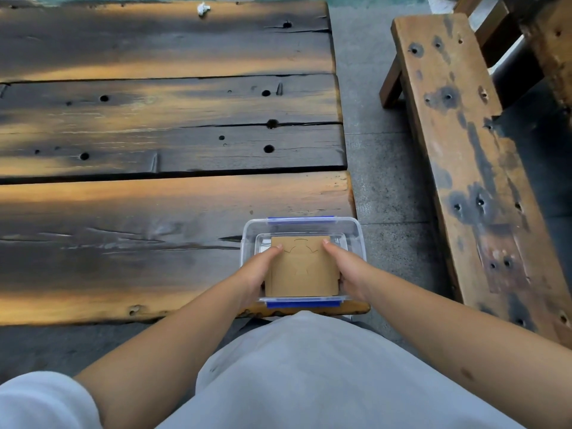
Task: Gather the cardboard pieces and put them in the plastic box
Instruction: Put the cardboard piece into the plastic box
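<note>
Your left hand [258, 267] and right hand [346, 269] are both closed around one flat stack of cardboard [301, 267], left at its nine o'clock edge, right at its three o'clock edge, thumbs laid along the top face and the other fingers hidden beneath or behind. The stack sits over the open box [301, 261], its far edge already down inside the clear walls and its near edge level with the blue clip at six o'clock. Whether it rests on the box floor or hangs just above it cannot be told from here.

The box stands at the near right corner of the table [154, 212], about five o'clock from the table's middle, close to the edge. No other cardboard shows on the planks; only a small white scrap [203, 8] lies far off at twelve o'clock, well apart from everything.

Expect the cardboard to be light and fairly stiff, with cut lines on the top sheet that suggest loose shapes which could slip out if you tilt it. Keep the stack flat and squeeze the two side edges evenly, so the sheets stay aligned. It looks nearly as wide as the inner space, so your fingers may jam against the walls; lower the far edge first, then slide your fingers out toward six o'clock. The box is light and smooth plastic and may skid toward the table edge if you push it.
</note>
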A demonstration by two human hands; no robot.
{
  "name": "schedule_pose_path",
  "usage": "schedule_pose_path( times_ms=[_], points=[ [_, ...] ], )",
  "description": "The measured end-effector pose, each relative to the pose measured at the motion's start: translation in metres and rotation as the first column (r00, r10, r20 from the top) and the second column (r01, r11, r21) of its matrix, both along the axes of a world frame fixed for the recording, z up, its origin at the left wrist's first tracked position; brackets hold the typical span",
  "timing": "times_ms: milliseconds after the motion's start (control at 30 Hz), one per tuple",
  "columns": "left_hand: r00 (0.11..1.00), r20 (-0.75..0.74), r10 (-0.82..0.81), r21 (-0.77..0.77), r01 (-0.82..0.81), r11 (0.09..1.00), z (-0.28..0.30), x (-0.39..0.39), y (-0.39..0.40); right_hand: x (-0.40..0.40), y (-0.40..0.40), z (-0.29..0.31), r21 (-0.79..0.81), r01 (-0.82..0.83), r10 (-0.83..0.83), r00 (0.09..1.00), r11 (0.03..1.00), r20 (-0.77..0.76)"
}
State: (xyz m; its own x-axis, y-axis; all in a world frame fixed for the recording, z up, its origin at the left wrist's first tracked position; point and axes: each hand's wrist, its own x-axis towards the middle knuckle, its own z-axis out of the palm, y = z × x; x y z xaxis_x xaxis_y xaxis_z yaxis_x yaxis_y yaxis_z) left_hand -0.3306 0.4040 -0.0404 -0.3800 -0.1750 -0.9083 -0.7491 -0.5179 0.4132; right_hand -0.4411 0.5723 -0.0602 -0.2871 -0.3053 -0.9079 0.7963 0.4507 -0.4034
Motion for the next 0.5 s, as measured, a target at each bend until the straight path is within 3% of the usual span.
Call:
schedule_pose_path(
  times_ms=[367, 500],
  points=[
    [1.0, -0.017, 0.0, 0.072, 0.002, 0.997, 0.003, -0.005, 0.009, 0.001, -0.003, 0.004, 0.077, 0.038, -0.03, 0.994, 0.996, -0.102],
    [0.998, -0.003, -0.061, 0.008, 0.061, 0.998, 0.002, -0.009, 0.017, 0.0, -0.002, 0.006, 0.114, 0.047, -0.033, 0.992, 0.992, -0.12]
  ],
)
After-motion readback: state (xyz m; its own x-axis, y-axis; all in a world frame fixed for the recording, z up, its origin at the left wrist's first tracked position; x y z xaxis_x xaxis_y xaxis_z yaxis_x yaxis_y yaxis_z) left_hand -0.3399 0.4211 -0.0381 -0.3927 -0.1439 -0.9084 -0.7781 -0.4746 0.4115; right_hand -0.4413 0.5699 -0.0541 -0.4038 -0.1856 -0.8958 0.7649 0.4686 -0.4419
